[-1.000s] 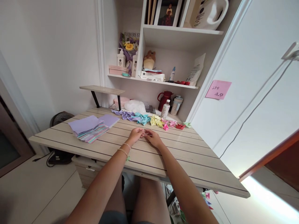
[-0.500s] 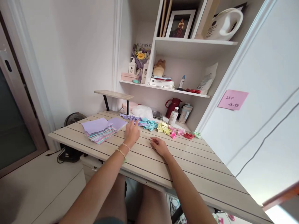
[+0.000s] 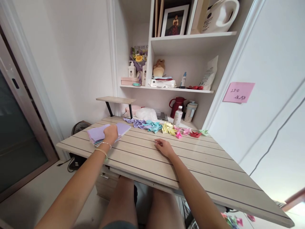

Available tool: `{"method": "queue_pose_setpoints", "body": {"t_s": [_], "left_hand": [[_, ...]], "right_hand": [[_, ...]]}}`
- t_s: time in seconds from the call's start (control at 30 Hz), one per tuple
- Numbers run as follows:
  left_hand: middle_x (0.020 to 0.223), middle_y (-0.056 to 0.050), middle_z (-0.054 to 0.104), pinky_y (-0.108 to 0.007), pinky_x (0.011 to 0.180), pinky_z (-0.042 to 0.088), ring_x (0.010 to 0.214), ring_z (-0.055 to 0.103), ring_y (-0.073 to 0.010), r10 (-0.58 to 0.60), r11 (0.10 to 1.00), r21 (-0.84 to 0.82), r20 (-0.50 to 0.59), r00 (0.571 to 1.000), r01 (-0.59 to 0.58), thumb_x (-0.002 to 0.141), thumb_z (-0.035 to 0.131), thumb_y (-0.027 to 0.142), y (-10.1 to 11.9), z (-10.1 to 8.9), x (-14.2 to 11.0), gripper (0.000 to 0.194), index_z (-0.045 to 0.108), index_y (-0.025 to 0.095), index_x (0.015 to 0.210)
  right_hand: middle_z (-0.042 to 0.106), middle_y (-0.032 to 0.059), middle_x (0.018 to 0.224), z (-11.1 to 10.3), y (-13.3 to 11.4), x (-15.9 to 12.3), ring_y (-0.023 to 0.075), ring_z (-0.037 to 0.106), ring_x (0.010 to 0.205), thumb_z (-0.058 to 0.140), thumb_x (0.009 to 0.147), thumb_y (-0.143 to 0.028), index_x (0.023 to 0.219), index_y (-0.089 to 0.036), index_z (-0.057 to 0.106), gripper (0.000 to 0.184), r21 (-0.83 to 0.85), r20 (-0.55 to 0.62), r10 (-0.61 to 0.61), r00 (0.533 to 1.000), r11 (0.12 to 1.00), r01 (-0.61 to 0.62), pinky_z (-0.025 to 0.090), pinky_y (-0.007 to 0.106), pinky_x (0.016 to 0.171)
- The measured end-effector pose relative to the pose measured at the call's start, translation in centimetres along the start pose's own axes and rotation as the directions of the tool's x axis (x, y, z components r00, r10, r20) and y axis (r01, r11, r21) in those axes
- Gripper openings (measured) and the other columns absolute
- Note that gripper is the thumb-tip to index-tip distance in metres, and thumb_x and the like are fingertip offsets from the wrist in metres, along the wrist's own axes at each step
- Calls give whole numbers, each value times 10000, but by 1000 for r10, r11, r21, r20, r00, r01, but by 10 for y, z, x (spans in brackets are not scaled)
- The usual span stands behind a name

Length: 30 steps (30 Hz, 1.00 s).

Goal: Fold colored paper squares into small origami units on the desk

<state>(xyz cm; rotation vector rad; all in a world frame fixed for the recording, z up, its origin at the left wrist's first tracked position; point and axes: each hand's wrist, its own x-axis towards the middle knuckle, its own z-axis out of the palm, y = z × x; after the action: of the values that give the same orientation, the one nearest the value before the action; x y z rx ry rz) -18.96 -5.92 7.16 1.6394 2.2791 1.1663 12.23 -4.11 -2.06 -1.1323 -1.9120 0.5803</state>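
Observation:
My left hand [image 3: 111,133] is over the stack of coloured paper sheets [image 3: 96,133] at the desk's left side. It is bent with its knuckles up; its fingers are hidden, so I cannot see whether it grips a sheet. The top sheets are pale purple, with coloured edges below. My right hand [image 3: 164,147] rests on the desk near the middle, fingers loosely curled and apart, holding nothing. Beyond both hands lies a row of folded paper pieces: purple [image 3: 139,123], blue [image 3: 153,126], yellow [image 3: 168,128], pink [image 3: 178,135], red [image 3: 195,134] and green [image 3: 204,132].
The slatted desk [image 3: 143,152] spans the view. A small raised shelf [image 3: 115,100] stands behind the paper. A clear bottle [image 3: 178,116], a red jug [image 3: 176,106] and a tumbler [image 3: 190,112] stand at the back. A pink note [image 3: 239,92] hangs on the right wall.
My left hand has moved left, from near the purple folded pieces to the paper stack, and its raised fingers have gone out of sight. My right hand stays in place. The view has shifted slightly.

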Motion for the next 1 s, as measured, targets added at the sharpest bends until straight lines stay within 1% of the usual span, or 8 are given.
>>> {"method": "queue_pose_setpoints", "body": {"t_s": [0.13, 0.27, 0.37, 0.47, 0.53, 0.7, 0.87, 1.0], "left_hand": [[856, -181, 611, -315, 627, 444, 964, 544, -347, -19, 980, 196, -3, 1000, 20, 673, 636, 101, 4, -1, 6, 48, 593, 94, 692], [710, -152, 611, -318, 603, 411, 838, 585, -336, 3, 950, 312, -16, 1000, 2, 647, 677, 190, 5, -7, 7, 178, 542, 117, 557], [683, -137, 601, -335, 618, 392, 807, 587, -329, 66, 931, 362, -36, 997, -48, 749, 581, 329, 7, -10, 1, 270, 563, 117, 583], [717, -152, 610, -344, 624, 377, 789, 584, -323, 154, 907, 405, -55, 987, -119, 825, 453, 345, 12, -10, -5, 319, 612, 102, 694], [741, -164, 617, -340, 623, 371, 778, 581, -314, 187, 899, 413, -53, 981, -149, 829, 434, 336, 17, -7, -7, 313, 627, 103, 747], [760, -166, 634, -318, 619, 359, 763, 576, -291, 198, 902, 399, -50, 979, -162, 798, 488, 335, 23, -2, -5, 273, 646, 118, 751], [771, -176, 651, -329, 592, 348, 761, 582, -316, 185, 910, 392, -83, 979, -139, 786, 501, 383, 11, -9, -6, 306, 682, 136, 789], [794, -139, 679, -303, 547, 337, 721, 588, -290, 137, 952, 295, -188, 973, -77, 757, 513, 473, 2, -18, -6, 343, 703, 196, 826]], "right_hand": [[687, 40, 827, -1, -2, -1, 167, 620, 735, 549, 735, -215, 1016, -187, 625, 292, -4, 9, -5, 1000, 1000, 5, 477, 295, 712], [688, 40, 825, 0, -2, 0, 169, 622, 738, 554, 730, -208, 1017, -191, 626, 297, -4, 6, -1, 1000, 1000, 1, 475, 298, 716], [687, 36, 813, 0, -1, 0, 171, 623, 747, 560, 725, -209, 1008, -191, 631, 292, -2, 3, 5, 1000, 1000, -5, 471, 302, 730], [686, 32, 803, 1, 1, 1, 172, 623, 755, 564, 722, -204, 1019, -194, 625, 303, -3, -3, 13, 1000, 1000, -13, 469, 306, 742], [686, 31, 802, 1, 1, 1, 171, 623, 753, 563, 724, -202, 1037, -195, 615, 318, -5, -4, 19, 1000, 1000, -19, 470, 306, 741], [685, 35, 810, 0, 0, 0, 169, 624, 749, 552, 733, -204, 1056, -185, 600, 327, -16, 8, 18, 1000, 1000, -18, 474, 302, 729], [685, 32, 824, 0, -2, 1, 165, 622, 741, 545, 737, -193, 1054, -189, 598, 322, -18, 18, 8, 1000, 1000, -7, 475, 296, 720], [684, 36, 823, 1, -3, 1, 163, 619, 740, 544, 738, -190, 1058, -180, 595, 325, -21, 11, 9, 1000, 1000, -8, 472, 289, 718]]}}
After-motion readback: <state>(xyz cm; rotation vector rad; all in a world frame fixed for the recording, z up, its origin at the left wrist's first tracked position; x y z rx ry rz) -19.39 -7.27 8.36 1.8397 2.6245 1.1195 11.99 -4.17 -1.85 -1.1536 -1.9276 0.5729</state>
